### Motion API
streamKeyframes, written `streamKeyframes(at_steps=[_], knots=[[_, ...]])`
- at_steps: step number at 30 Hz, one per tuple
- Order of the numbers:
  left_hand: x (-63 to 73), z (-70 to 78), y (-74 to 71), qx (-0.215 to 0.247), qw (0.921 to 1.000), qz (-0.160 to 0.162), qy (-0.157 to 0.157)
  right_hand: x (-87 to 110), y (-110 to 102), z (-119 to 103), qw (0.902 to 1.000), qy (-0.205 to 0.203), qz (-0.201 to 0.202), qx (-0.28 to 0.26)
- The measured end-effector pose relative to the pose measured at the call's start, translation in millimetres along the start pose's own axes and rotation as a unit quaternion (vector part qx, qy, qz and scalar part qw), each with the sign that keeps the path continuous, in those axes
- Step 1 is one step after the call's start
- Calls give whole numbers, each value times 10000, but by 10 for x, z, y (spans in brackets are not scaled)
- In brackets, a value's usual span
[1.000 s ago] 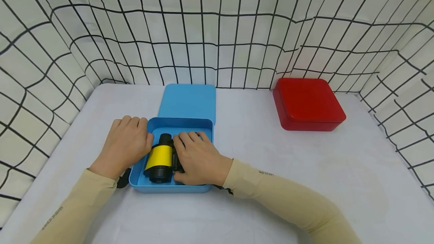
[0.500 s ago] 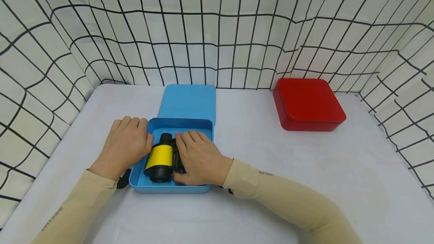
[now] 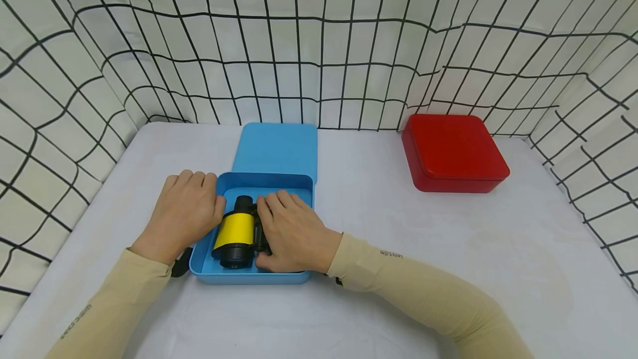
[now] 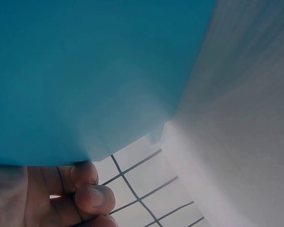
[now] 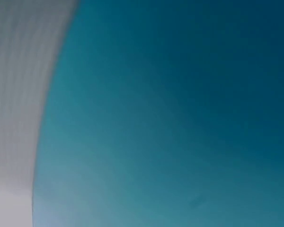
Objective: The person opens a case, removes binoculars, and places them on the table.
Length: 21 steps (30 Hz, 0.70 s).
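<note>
Binoculars (image 3: 236,230), black with a yellow band, lie in the open blue box (image 3: 249,278). My right hand (image 3: 294,234) grips their right half from above, covering most of it, with the thumb at the near end and the fingers at the far end. At the box's left rim is my left hand (image 3: 186,212), fingers curled and thumb against the rim. The left wrist view shows its curled fingers (image 4: 92,196) right at the edge of the blue wall (image 4: 99,80). Only the blue wall (image 5: 156,118) and white cloth fill the right wrist view.
Behind the box lies its flat blue lid (image 3: 276,148). A closed red box (image 3: 456,151) stands at the back right. Black wire grid panels (image 3: 319,43) over white sheeting enclose the white-covered table (image 3: 389,226) at the back and both sides.
My right hand's fingertips have shifted slightly right on the binoculars since a second ago. The left hand and box stay in place.
</note>
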<state>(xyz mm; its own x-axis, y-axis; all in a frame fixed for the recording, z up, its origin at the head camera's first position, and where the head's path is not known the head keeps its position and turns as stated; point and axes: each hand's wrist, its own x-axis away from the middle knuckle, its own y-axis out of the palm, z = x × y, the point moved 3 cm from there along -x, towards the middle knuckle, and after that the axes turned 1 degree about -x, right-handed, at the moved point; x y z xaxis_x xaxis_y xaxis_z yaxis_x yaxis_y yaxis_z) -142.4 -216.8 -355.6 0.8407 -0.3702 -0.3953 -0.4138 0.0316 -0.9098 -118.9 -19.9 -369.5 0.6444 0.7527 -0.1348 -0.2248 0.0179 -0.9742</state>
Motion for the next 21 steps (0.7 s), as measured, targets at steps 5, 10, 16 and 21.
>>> streamKeyframes(at_steps=[5, 10, 16, 21], knots=[[-4, 1, -4, 30, 10000, 7, -10, 0, -8, -5, 10000, -2, 53, 28], [0, 2, -6, 40, 10000, 11, -25, 3, -11, -9, 9998, -20, 162, 67], [6, 0, -8, 31, 10000, 0, -30, -3, -14, -15, 9996, -89, 205, 144], [6, -5, -2, 29, 10000, 8, -23, -4, -20, -18, 9993, -139, 184, 283]])
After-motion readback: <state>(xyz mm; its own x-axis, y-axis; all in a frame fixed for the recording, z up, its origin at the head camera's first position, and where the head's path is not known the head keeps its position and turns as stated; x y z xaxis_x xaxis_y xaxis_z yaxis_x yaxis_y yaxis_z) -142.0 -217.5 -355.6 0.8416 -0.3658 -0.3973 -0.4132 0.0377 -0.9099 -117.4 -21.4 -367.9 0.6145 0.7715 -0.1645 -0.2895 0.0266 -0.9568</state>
